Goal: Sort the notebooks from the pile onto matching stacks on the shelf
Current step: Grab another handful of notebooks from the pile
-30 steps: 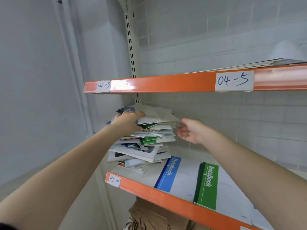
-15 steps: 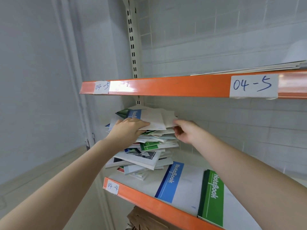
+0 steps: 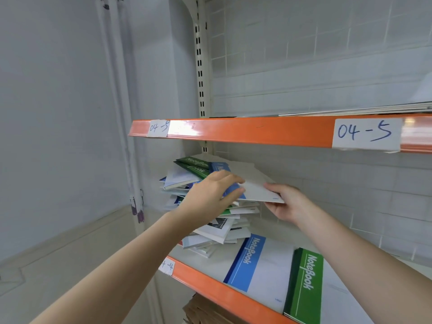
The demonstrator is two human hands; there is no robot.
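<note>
Head view, shelf level 04-4: untidy pile (image 3: 215, 220) of notebooks at left end of lower shelf (image 3: 210, 280), against back corner. Left hand (image 3: 210, 197) on top of pile, palm down, fingers (image 3: 230, 181) nearly straight, pressing on blue-spined top notebook (image 3: 254, 190). Right hand (image 3: 286, 203) at right edge of same notebook, thumb above, fingers below, pinching its near corner; notebook partly drawn clear of pile, tilted, white cover up. Green notebooks (image 3: 194, 163) fanned at back of pile. Right of pile, flat on shelf: blue stack (image 3: 257, 270), then green stack (image 3: 306, 286) just beside it, overlapping its right edge. Upper shelf (image 3: 257, 132) labelled 04-5 (image 3: 365, 134), thin flat items on it at right, kind not discernible. Brown paper (image 3: 203, 312) below lower shelf.
</note>
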